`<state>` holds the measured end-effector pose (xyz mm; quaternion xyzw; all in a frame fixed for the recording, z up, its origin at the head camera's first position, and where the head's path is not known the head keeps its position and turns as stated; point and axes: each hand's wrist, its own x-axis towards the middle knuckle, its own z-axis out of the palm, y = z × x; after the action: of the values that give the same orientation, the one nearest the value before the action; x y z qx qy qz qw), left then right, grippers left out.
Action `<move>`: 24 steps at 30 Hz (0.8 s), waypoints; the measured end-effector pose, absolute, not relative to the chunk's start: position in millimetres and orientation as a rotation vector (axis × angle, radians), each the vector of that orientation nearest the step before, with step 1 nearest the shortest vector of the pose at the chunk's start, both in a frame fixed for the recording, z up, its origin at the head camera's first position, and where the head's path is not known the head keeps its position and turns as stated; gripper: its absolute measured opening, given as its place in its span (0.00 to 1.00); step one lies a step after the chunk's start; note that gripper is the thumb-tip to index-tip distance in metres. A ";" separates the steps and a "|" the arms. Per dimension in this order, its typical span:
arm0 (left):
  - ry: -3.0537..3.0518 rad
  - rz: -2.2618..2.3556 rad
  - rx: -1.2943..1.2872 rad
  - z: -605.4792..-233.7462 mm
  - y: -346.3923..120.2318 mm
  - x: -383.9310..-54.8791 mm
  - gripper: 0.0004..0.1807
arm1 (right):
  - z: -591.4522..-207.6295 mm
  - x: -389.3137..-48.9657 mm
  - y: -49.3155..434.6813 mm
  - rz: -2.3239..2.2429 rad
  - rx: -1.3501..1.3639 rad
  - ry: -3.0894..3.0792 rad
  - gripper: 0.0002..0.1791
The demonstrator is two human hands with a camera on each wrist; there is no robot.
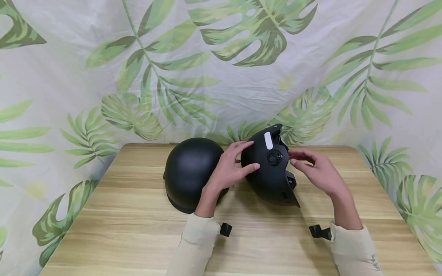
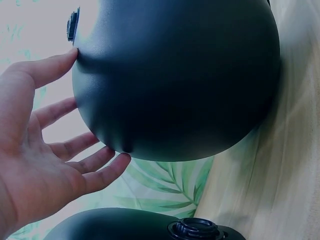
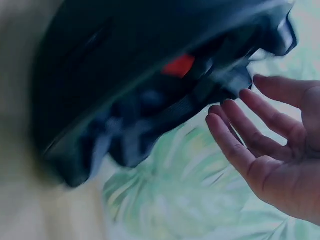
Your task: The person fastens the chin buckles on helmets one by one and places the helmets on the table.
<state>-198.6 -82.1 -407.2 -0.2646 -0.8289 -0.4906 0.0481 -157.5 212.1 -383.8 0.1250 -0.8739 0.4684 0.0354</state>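
Note:
A matte black helmet (image 1: pixel 260 186) lies tipped on its side on the table, its opening turned to the right. On its side show a white oblong patch (image 1: pixel 268 140) and a round black fitting (image 1: pixel 274 157). My left hand (image 1: pixel 230 165) touches the dome with spread fingertips and thumb, as the left wrist view also shows. Beside the rim, my right hand (image 1: pixel 315 168) has loosely bent fingers and holds nothing visible. Straps, dark padding and a red patch (image 3: pixel 179 66) appear inside the helmet in the blurred right wrist view.
A second black helmet (image 1: pixel 193 172) sits dome up, just left of the first and partly behind my left forearm. Both stand on a wood-grain table (image 1: pixel 138 237). A leaf-patterned cloth (image 1: pixel 241 84) hangs behind the table's back edge.

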 end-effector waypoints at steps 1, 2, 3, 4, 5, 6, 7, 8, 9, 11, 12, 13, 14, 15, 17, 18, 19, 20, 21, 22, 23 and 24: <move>-2.526 -1.496 -0.805 -407.4 -82.1 -198.9 0.39 | -378.9 -155.6 207.2 1.460 0.396 -2.646 0.21; -2.525 -1.496 -0.804 -407.3 -82.2 -198.8 0.39 | -374.3 -153.6 202.4 1.480 0.410 -2.605 0.20; -2.525 -1.495 -0.804 -407.2 -82.1 -198.9 0.39 | -370.5 -151.7 197.8 1.500 0.422 -2.560 0.20; -2.525 -1.493 -0.805 -407.1 -82.0 -199.1 0.39 | -366.9 -149.6 193.2 1.516 0.429 -2.522 0.20; -2.524 -1.492 -0.806 -407.1 -81.9 -199.3 0.39 | -364.0 -148.0 188.5 1.534 0.433 -2.491 0.21; -2.524 -1.489 -0.807 -407.1 -81.8 -199.5 0.39 | -361.8 -146.4 184.3 1.543 0.430 -2.473 0.21; -2.525 -1.488 -0.807 -406.9 -81.8 -199.4 0.39 | -360.3 -145.3 180.5 1.545 0.428 -2.467 0.22; -2.526 -1.489 -0.806 -406.5 -81.7 -199.4 0.39 | -359.3 -144.4 177.1 1.541 0.421 -2.470 0.22; -2.526 -1.489 -0.805 -406.5 -81.5 -199.7 0.39 | -359.0 -143.8 174.3 1.537 0.413 -2.479 0.23; -2.527 -1.488 -0.803 -406.4 -81.3 -200.0 0.39 | -359.4 -143.7 170.3 1.530 0.393 -2.508 0.24; -2.528 -1.486 -0.803 -406.3 -81.2 -200.0 0.39 | -359.8 -143.8 169.3 1.535 0.385 -2.519 0.24; -2.529 -1.485 -0.802 -406.1 -81.2 -199.9 0.39 | -360.2 -144.1 168.5 1.553 0.378 -2.524 0.24; -2.531 -1.483 -0.802 -406.2 -81.1 -200.0 0.39 | -360.5 -144.2 168.0 1.577 0.371 -2.524 0.24; -2.530 -1.481 -0.803 -406.4 -81.1 -200.0 0.39 | -361.0 -144.6 167.8 1.600 0.367 -2.522 0.24; -2.529 -1.480 -0.801 -406.7 -81.3 -199.7 0.39 | -361.3 -144.9 167.7 1.664 0.356 -2.505 0.24; -2.529 -1.479 -0.802 -406.7 -81.3 -199.5 0.39 | -361.2 -144.6 167.8 1.697 0.347 -2.495 0.24; -2.528 -1.480 -0.803 -406.5 -81.3 -199.2 0.39 | -361.1 -144.3 168.0 1.731 0.335 -2.483 0.24; -2.527 -1.481 -0.804 -406.2 -81.3 -198.9 0.39 | -361.0 -143.8 168.2 1.760 0.322 -2.472 0.24; -2.525 -1.481 -0.806 -405.7 -81.3 -198.3 0.39 | -361.1 -143.3 168.3 1.782 0.306 -2.462 0.25; -2.526 -1.474 -0.808 -405.0 -81.2 -197.8 0.39 | -361.3 -142.7 168.4 1.813 0.287 -2.444 0.25; -2.523 -1.468 -0.811 -404.1 -81.2 -197.1 0.39 | -361.6 -142.2 168.3 1.845 0.267 -2.423 0.25; -2.517 -1.461 -0.814 -403.0 -81.2 -196.4 0.39 | -362.0 -141.8 168.2 1.880 0.248 -2.395 0.25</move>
<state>-196.4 -81.2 -403.0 -0.2688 -0.8315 -0.4826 0.0597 -141.8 168.2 -362.0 0.0810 -0.7833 0.6149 0.0431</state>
